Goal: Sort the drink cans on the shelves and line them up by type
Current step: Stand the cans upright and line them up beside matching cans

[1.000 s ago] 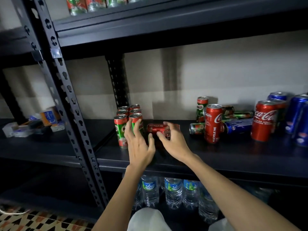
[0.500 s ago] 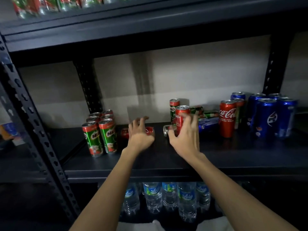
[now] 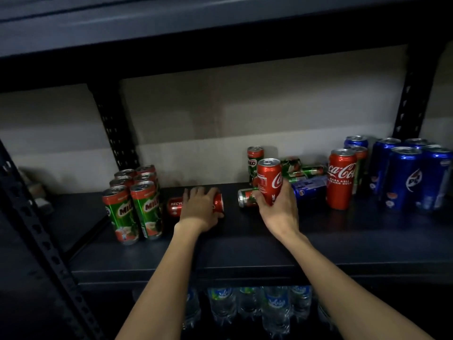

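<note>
Location type: stockroom or storage area. Indicators: dark slotted-steel boltless shelving unit against a bare pale wall; grouped green Milo drink cans and blue drink cans; clear plastic water bottles on the tier below.

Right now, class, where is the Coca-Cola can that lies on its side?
In the head view, the lying Coca-Cola can rests on the shelf left of centre, under the left hand, just right of the upright Milo cans.

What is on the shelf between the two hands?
A green can lying on its side, just beside the right hand; toward the left hand the shelf is bare, head view.
</note>
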